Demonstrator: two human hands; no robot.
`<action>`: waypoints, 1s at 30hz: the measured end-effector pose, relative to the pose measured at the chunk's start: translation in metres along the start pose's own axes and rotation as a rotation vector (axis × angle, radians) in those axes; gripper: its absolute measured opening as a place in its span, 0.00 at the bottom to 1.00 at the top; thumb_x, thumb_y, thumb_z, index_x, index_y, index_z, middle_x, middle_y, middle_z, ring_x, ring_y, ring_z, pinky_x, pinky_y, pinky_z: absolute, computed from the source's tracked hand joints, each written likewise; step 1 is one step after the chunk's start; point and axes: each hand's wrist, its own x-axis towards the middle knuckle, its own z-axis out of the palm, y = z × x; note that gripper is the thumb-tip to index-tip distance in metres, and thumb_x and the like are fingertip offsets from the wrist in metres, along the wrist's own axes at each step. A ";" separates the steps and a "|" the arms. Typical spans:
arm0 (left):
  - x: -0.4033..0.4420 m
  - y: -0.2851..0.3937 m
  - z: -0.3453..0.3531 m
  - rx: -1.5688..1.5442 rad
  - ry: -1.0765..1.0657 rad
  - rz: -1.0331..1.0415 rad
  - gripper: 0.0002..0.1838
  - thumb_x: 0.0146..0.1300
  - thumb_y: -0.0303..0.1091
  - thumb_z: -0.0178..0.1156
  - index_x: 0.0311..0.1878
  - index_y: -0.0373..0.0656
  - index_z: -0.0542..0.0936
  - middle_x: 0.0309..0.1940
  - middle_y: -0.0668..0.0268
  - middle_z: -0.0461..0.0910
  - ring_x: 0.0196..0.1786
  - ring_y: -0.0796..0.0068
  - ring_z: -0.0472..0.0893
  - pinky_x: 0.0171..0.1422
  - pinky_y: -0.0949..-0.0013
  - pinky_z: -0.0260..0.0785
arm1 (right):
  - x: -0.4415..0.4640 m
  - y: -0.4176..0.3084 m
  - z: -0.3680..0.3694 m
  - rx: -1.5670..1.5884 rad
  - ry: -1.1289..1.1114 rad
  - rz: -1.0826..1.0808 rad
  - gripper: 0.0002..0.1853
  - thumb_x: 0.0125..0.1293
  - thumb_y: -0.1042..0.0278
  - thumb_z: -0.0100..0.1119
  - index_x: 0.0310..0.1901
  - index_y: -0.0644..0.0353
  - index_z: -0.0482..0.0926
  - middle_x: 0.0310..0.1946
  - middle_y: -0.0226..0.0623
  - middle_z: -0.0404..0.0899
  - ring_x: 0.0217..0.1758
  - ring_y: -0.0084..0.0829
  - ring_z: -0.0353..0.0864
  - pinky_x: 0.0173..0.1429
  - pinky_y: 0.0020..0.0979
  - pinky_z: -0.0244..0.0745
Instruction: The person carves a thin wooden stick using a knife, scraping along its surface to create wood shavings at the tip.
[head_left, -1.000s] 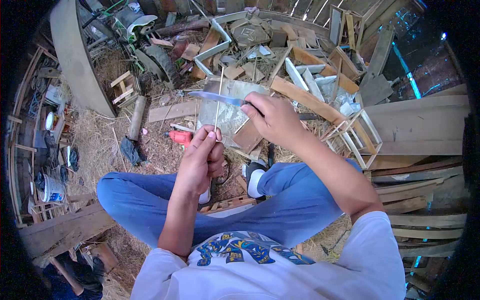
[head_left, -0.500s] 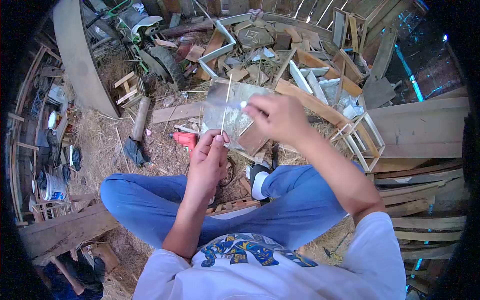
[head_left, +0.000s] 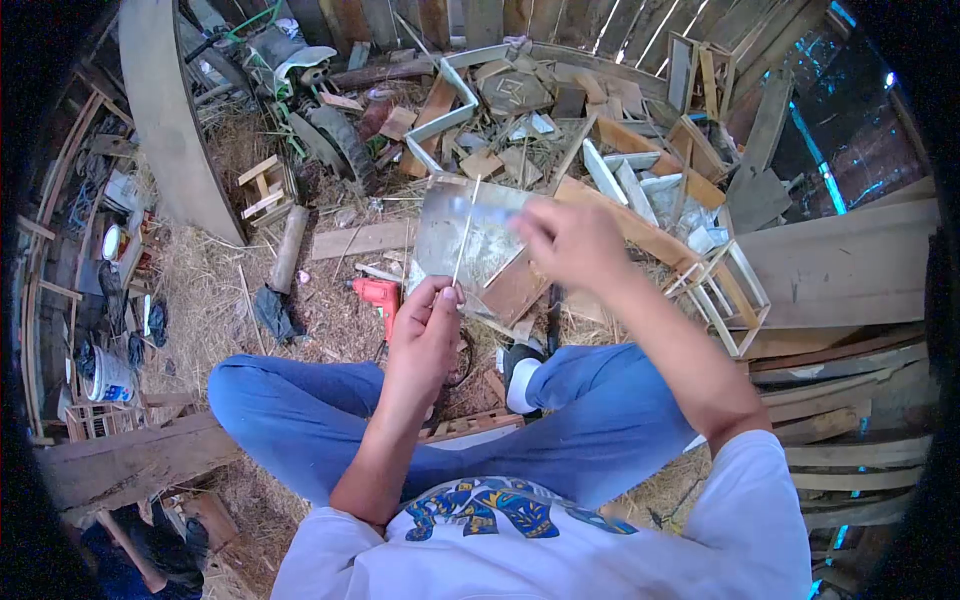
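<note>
we sit with our legs folded, blue trousers (head_left: 300,415) spread to both sides, above a straw-strewn floor (head_left: 210,325). our left grip (head_left: 428,325) is clenched around the lower end of a thin pale stick (head_left: 466,238), the thumb pressed near the point where the wood comes out of the fist. the stick stands up and away from us, its far end leaning a little to the right. our right grip (head_left: 572,240) is curled around the near end of a knife (head_left: 488,212), the handle hidden by the fingers. the blade points leftward across the far half of the stick, but it is so blurred that we cannot tell whether it touches the wood.

under the stick and the knife, we see a grey board (head_left: 440,215) on the floor, and a smaller brown board (head_left: 515,287) overlaps its near right part. just left of our left grip, a red power drill (head_left: 378,295) lies with its nose to the left. farther left, a dark plastic bag (head_left: 275,313) lies just beside the near end of a short log (head_left: 288,255). beyond the grey board, we look onto a jumbled heap of scrap wood (head_left: 512,95).
</note>
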 end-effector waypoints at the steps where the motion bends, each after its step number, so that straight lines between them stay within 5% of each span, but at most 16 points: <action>1: 0.000 0.001 -0.002 -0.008 -0.013 -0.031 0.09 0.84 0.37 0.51 0.49 0.44 0.77 0.22 0.83 0.63 0.21 0.93 0.59 0.23 0.79 0.46 | 0.007 0.009 -0.004 -0.009 0.092 -0.037 0.16 0.73 0.47 0.61 0.36 0.50 0.84 0.28 0.41 0.86 0.31 0.50 0.87 0.34 0.49 0.80; 6: 0.006 -0.011 -0.001 0.057 -0.016 0.044 0.09 0.84 0.38 0.51 0.48 0.45 0.77 0.21 0.83 0.62 0.20 0.93 0.58 0.22 0.79 0.46 | -0.009 -0.008 -0.003 -0.044 -0.082 -0.272 0.13 0.72 0.53 0.63 0.38 0.52 0.86 0.29 0.42 0.86 0.32 0.48 0.87 0.35 0.46 0.79; 8: 0.010 -0.012 -0.008 -0.006 -0.021 -0.003 0.09 0.84 0.40 0.52 0.49 0.47 0.77 0.20 0.83 0.61 0.19 0.92 0.56 0.20 0.77 0.46 | 0.012 0.022 0.002 -0.036 0.066 0.113 0.14 0.74 0.51 0.61 0.39 0.53 0.85 0.28 0.44 0.85 0.32 0.51 0.86 0.35 0.48 0.78; 13: 0.022 -0.022 -0.021 -0.015 0.001 0.063 0.10 0.84 0.41 0.50 0.48 0.47 0.76 0.19 0.82 0.60 0.17 0.91 0.54 0.19 0.77 0.44 | 0.010 0.044 -0.008 0.033 0.119 0.250 0.18 0.77 0.48 0.56 0.37 0.55 0.80 0.24 0.47 0.82 0.31 0.54 0.84 0.34 0.53 0.75; 19: 0.019 -0.016 -0.024 -0.025 -0.048 -0.047 0.12 0.85 0.42 0.49 0.51 0.47 0.78 0.19 0.82 0.59 0.17 0.91 0.54 0.19 0.75 0.42 | -0.009 0.005 0.027 0.015 0.071 -0.132 0.14 0.74 0.53 0.62 0.36 0.55 0.81 0.26 0.44 0.81 0.29 0.54 0.83 0.32 0.49 0.74; 23: 0.026 -0.035 -0.024 0.056 -0.013 0.082 0.11 0.84 0.40 0.50 0.50 0.47 0.80 0.20 0.83 0.59 0.18 0.91 0.55 0.21 0.76 0.42 | -0.007 -0.006 0.034 0.008 0.079 -0.138 0.14 0.73 0.53 0.64 0.35 0.53 0.81 0.25 0.41 0.81 0.28 0.51 0.83 0.30 0.48 0.74; 25: 0.030 -0.040 -0.020 0.097 0.035 0.218 0.10 0.84 0.37 0.51 0.46 0.47 0.79 0.20 0.84 0.60 0.20 0.92 0.56 0.23 0.76 0.42 | -0.013 -0.019 0.031 -0.020 0.050 -0.313 0.13 0.72 0.53 0.64 0.34 0.52 0.81 0.25 0.38 0.81 0.27 0.48 0.84 0.29 0.46 0.74; 28: 0.025 -0.037 -0.019 0.072 0.009 0.147 0.11 0.84 0.37 0.51 0.44 0.47 0.78 0.20 0.84 0.61 0.21 0.92 0.57 0.24 0.76 0.43 | 0.002 -0.008 0.035 -0.058 0.067 -0.119 0.13 0.71 0.52 0.65 0.34 0.51 0.82 0.25 0.36 0.82 0.26 0.46 0.84 0.29 0.45 0.75; 30: 0.026 -0.041 -0.018 0.131 0.012 0.197 0.11 0.84 0.37 0.51 0.43 0.47 0.78 0.20 0.84 0.61 0.21 0.91 0.57 0.24 0.76 0.44 | -0.008 -0.012 0.034 -0.033 0.066 -0.205 0.12 0.71 0.52 0.65 0.34 0.50 0.83 0.25 0.36 0.83 0.26 0.45 0.84 0.29 0.44 0.75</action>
